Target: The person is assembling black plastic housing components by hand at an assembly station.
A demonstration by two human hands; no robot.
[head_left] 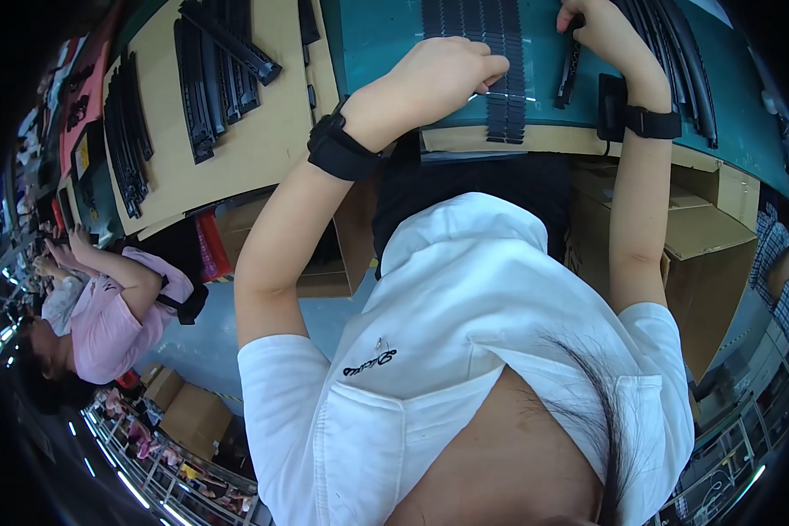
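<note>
Several dark toothed strips point(505, 114) lie partly beneath the left hand point(447, 74).

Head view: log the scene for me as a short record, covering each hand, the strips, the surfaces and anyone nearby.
Left hand: left hand, fingers curled over the ridged black strips; grip unclear
Right hand: right hand, at the upper end of a single black strip; grip unclear
Right side: long black strips beside the right forearm
Left side: more black strips on tan cardboard
Work surface: green tabletop
Nearby: co-worker in pink top, at left
</note>
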